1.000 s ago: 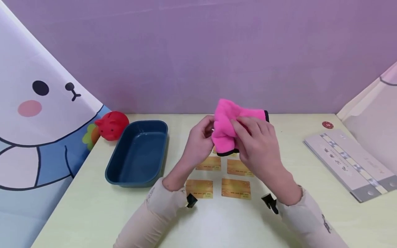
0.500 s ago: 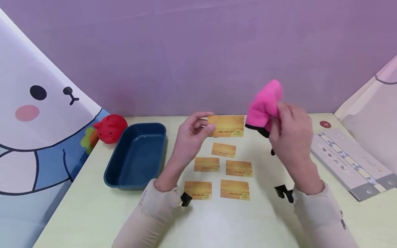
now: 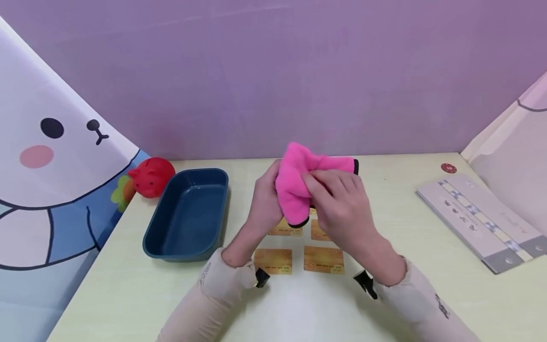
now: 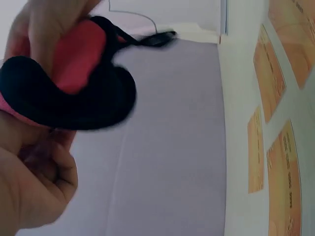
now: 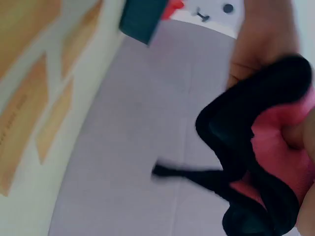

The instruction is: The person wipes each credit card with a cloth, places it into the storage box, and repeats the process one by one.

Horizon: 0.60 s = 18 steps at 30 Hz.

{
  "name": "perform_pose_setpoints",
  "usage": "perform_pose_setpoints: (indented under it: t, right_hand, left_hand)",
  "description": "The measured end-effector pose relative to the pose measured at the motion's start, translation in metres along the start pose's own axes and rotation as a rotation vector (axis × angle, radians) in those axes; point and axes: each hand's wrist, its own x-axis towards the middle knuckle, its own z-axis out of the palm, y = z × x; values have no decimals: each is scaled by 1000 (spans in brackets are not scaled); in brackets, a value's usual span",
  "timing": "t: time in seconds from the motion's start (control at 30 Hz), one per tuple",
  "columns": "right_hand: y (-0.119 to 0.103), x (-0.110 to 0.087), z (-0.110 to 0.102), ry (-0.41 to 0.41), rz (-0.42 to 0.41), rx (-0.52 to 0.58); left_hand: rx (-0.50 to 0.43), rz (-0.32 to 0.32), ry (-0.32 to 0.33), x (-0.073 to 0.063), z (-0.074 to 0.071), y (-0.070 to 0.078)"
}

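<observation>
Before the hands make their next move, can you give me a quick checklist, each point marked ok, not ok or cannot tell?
1. Right hand pinches the pink cloth: ok.
2. Left hand has a secure hold: cannot tell; the cloth hides its fingers from the head camera.
3. Nearest left card and nearest right card lie flat and apart: ok.
4. Every card fully visible from the head camera: not ok; the cloth and right hand cover parts of the farther ones.
5. Black strip of the cloth tucked in: not ok; it sticks out.
6. Blue tray upright, apart from the cloth: ok.
</observation>
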Motion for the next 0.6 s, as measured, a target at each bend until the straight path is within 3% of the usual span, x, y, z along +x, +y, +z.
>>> perform_pose_setpoints:
  t: [0.07,0.3,0.6]
  right_hand:
    - [-2,-3,3,-27,10,-29]
    - [-1,-4,2,-55,62,-57]
    - [6,-5,-3,-91,149,-107]
  left_hand:
    - [15,11,-2,-1,1,2]
    - [-12,-54,2,-2,4,6]
    - [-22,-36,7,-2,6,8]
